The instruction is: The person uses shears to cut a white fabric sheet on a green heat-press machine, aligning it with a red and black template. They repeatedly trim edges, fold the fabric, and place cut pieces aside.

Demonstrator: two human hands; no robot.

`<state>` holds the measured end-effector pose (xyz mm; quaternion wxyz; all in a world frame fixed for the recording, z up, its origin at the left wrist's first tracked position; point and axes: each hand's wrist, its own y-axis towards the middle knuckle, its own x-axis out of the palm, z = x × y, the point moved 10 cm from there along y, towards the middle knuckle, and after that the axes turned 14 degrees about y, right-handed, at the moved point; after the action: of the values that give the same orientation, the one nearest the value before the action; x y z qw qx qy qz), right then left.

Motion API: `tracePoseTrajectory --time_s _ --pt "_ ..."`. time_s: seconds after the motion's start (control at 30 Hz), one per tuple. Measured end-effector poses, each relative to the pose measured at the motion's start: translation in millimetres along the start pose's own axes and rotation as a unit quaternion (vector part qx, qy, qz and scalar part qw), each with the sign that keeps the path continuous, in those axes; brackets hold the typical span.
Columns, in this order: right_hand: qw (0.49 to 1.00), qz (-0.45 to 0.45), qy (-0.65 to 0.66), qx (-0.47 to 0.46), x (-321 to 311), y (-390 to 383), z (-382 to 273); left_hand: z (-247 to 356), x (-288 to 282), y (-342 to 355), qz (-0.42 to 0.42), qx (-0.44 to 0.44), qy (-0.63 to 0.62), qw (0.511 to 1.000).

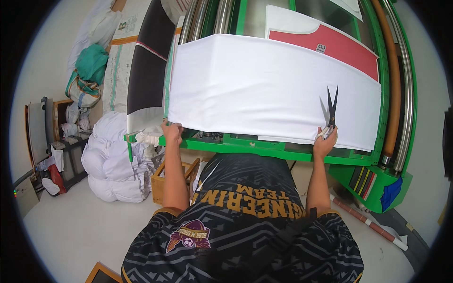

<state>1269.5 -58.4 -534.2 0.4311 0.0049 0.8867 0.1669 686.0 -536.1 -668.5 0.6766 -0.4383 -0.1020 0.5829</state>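
Note:
A wide piece of white fabric (273,89) lies across the green-framed machine (236,142), with soft creases near its left side. At its near left corner, my left hand (172,131) has its fingers closed on the edge. Toward the right, my right hand (326,143) grips a pair of black scissors (332,111) by the handles. Their blades point away from me, slightly apart, above the cloth. Beyond the fabric's far edge shows a red and white printed panel (325,47), partly covered by it.
Metal rollers (207,21) and a brown roller (395,89) flank the machine bed. Black and white cloth (147,75) hangs to the left. White bundles (115,160) and a wooden crate (172,181) sit on the floor there. A cardboard tube (370,224) lies at the lower right.

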Motion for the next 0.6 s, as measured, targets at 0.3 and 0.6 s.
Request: tracePoseTrajectory --time_s 0.3,0.6 --pt "0.999 -0.013 0.001 0.029 5.4 5.1 1.8 267.6 193.4 19.7 -0.085 0.538 0.304 0.781" --pt "0.998 -0.035 -0.004 0.045 4.9 10.4 1.5 347.0 307.4 119.4 -0.313 0.328 0.662 0.597"
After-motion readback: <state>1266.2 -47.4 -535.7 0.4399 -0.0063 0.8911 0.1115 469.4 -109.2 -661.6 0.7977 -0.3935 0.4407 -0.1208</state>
